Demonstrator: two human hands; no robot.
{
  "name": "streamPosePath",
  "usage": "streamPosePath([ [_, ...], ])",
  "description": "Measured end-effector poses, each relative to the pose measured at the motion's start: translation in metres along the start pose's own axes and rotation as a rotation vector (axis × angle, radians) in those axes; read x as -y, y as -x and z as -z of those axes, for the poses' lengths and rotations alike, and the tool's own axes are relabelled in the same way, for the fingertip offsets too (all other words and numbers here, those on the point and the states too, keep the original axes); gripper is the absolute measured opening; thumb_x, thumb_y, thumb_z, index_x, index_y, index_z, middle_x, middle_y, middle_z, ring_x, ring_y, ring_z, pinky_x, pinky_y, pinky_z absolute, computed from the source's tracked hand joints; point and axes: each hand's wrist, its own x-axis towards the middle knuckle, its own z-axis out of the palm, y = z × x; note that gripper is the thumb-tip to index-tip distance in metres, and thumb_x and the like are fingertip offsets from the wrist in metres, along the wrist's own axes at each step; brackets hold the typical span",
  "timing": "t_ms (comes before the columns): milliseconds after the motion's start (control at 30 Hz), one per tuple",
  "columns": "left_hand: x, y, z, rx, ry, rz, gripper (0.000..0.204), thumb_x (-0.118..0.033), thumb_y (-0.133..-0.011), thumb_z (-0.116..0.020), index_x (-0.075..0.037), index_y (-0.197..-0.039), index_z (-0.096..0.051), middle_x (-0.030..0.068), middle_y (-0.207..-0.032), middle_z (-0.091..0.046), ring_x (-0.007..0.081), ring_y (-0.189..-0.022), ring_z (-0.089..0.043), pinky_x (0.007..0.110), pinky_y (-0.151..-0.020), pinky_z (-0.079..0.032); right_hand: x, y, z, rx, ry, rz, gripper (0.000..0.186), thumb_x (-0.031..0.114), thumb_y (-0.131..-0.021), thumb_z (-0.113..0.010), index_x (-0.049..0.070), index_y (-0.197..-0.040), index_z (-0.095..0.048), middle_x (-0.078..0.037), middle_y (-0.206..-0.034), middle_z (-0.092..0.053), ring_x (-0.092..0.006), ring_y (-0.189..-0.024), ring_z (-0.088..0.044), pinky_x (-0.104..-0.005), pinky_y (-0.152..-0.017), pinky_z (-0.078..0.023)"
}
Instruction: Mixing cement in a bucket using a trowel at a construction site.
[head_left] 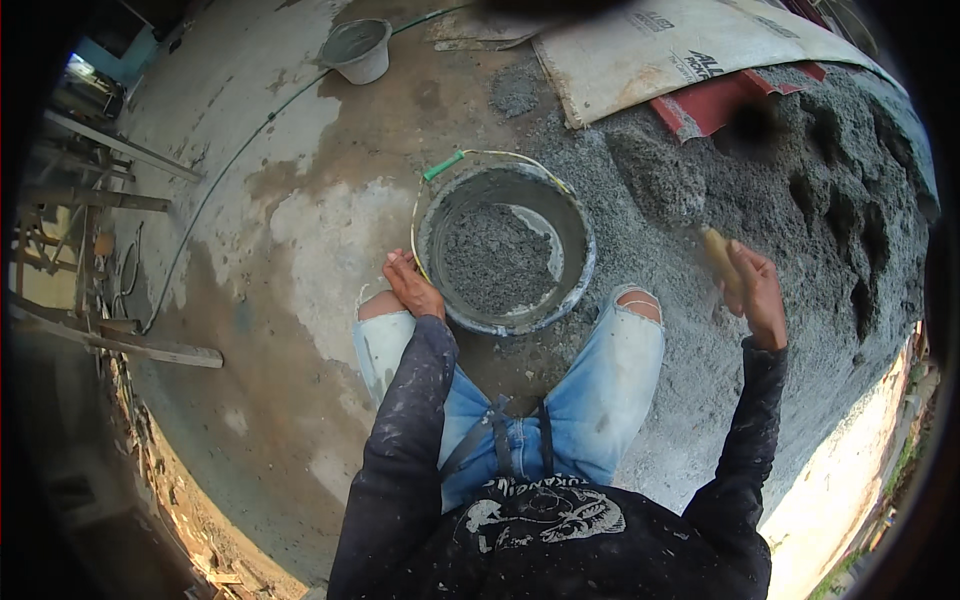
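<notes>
Between my knees stands a dark bucket, partly filled with grey sandy material. Its wire handle, with a green grip, leans over the far left rim. My left hand rests at my left knee against the bucket's left side, fingers loosely extended and holding nothing visible. To the right of the bucket, my right hand is closed around the wooden handle of a trowel. The trowel's blade cannot be made out against the grey sand in front of the handle.
A large grey sand pile fills the right side, partly under a pale printed sheet and a red sheet. Farther off stands a pale bucket. A green hose crosses the floor; wooden beams jut in at left.
</notes>
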Motion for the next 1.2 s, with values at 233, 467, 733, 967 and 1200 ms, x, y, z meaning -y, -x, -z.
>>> streamPosePath([
  [233, 0.002, 0.005, 0.001, 0.018, -0.056, 0.055, 0.048, -0.045, -0.103, -0.034, -0.001, -0.115, -0.050, 0.0143, -0.105, -0.058, 0.0243, -0.101, -0.054, 0.035, -0.091, -0.041, -0.009, -0.010, -0.153, -0.026, 0.905, 0.476, 0.031, 0.028, -0.087, -0.069, 0.004, -0.105, -0.066, -0.010, -0.065, -0.060, -0.0257, -0.055, -0.058, -0.0386, -0.061, -0.049],
  [467, 0.005, 0.000, -0.012, 0.028, -0.022, 0.054, 0.052, -0.048, -0.102, -0.033, -0.001, -0.118, -0.049, 0.0144, -0.107, -0.055, 0.0242, -0.099, -0.054, 0.035, -0.090, -0.042, -0.031, -0.092, -0.285, -0.373, 0.042, 0.607, 0.021, 0.018, -0.082, -0.072, 0.004, -0.086, -0.057, -0.011, -0.080, -0.059, -0.0180, -0.071, -0.058, -0.0326, -0.068, -0.047],
  [733, -0.032, -0.004, -0.001, -0.030, -0.105, 0.016, 0.051, -0.045, -0.103, -0.031, 0.000, -0.120, -0.049, 0.0172, -0.107, -0.060, 0.0262, -0.100, -0.056, 0.036, -0.091, -0.040, -0.055, -0.129, -0.340, -0.356, 0.131, 0.580, 0.024, 0.013, -0.081, -0.066, 0.000, -0.065, -0.053, -0.008, -0.055, -0.047, -0.0077, -0.055, -0.044, -0.0305, -0.053, -0.041],
  [967, -0.004, 0.012, 0.000, 0.010, -0.020, 0.088, 0.049, -0.047, -0.101, -0.038, -0.004, -0.121, -0.048, 0.0170, -0.112, -0.060, 0.0271, -0.105, -0.059, 0.038, -0.091, -0.044, -0.008, -0.086, -0.284, -0.251, -0.315, 0.560, 0.022, 0.006, -0.089, -0.056, 0.006, -0.069, -0.047, 0.002, -0.052, -0.045, -0.0058, -0.045, -0.041, -0.0236, -0.045, -0.035],
  [1200, -0.015, 0.007, 0.000, 0.004, -0.066, 0.088, 0.047, -0.046, -0.101, -0.038, -0.005, -0.120, -0.049, 0.0151, -0.109, -0.062, 0.0275, -0.103, -0.060, 0.038, -0.089, -0.045, -0.059, -0.146, -0.341, -0.031, -0.023, 0.410, 0.022, 0.013, -0.087, -0.058, 0.006, -0.068, -0.051, 0.000, -0.056, -0.050, -0.0098, -0.047, -0.045, -0.0277, -0.047, -0.038],
])
